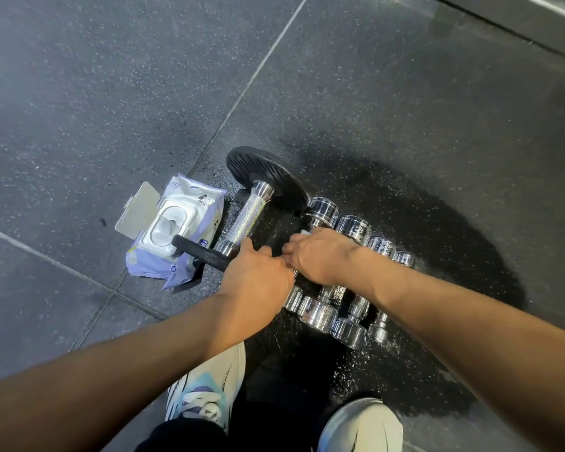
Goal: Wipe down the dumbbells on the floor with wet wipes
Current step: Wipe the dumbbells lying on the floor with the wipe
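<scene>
Several chrome dumbbells (353, 225) lie side by side on the dark rubber floor, next to a bigger dumbbell with black plates and a knurled chrome handle (250, 215). My right hand (320, 256) is curled over the handle of the leftmost chrome dumbbell, with a white wet wipe (305, 232) peeking out at its fingertips. My left hand (256, 282) grips the near end of that same dumbbell, beside the near black plate (199, 251). The handle itself is hidden under both hands.
A purple and white pack of wet wipes (177, 230) lies left of the dumbbells with its lid flipped open. My two light sneakers (206, 386) stand at the bottom. A grey ledge (535, 21) runs across the top right corner.
</scene>
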Tool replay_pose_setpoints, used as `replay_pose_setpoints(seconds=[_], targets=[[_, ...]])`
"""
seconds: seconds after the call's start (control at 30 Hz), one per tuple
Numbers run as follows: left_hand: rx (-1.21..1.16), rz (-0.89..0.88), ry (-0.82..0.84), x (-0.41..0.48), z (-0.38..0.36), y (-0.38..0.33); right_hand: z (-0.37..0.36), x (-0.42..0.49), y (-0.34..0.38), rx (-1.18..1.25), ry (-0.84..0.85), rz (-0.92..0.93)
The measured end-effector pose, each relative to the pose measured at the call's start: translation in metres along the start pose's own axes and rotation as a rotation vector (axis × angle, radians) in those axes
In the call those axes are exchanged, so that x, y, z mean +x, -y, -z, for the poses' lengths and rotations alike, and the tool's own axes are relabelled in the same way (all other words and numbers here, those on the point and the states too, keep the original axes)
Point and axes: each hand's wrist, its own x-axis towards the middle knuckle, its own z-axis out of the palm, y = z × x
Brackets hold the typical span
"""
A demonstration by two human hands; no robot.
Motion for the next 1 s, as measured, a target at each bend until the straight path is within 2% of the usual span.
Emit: replay_pose_setpoints(seconds=[0.13, 0.3, 0.37, 0.47, 0.6, 0.7, 0.83, 0.93, 1.0], targets=[[0.006, -0.009, 0.003, 0.000, -0.001, 0.001, 0.001, -0.002, -0.006, -0.013, -0.078, -0.120], [-0.010, 0.002, -0.007, 0.001, -0.001, 0.000, -0.011, -0.013, 0.010, 0.262, -0.107, 0.028], [-0.008, 0.004, -0.005, 0.001, -0.002, -0.001, -0.010, -0.013, 0.006, 0.215, -0.119, 0.018], [0.015, -0.001, 0.007, 0.002, -0.001, 0.000, -0.010, -0.010, -0.004, -0.015, -0.124, -0.115], [0.005, 0.008, 0.026, 0.004, -0.002, -0.001, -0.028, -0.012, 0.009, -0.085, -0.258, -0.250], [0.008, 0.021, 0.034, 0.006, -0.003, -0.001, -0.042, -0.018, 0.030, 0.124, -0.449, -0.219], [0.000, 0.022, 0.021, 0.005, -0.004, -0.001, -0.051, -0.029, 0.039, 0.364, -0.554, -0.134], [-0.012, 0.022, 0.023, 0.005, -0.004, 0.000, -0.054, -0.037, 0.048, 0.553, -0.537, -0.292], [-0.020, 0.020, 0.035, 0.005, -0.002, 0.000, -0.046, -0.044, 0.055, 0.870, -0.568, -0.500]])
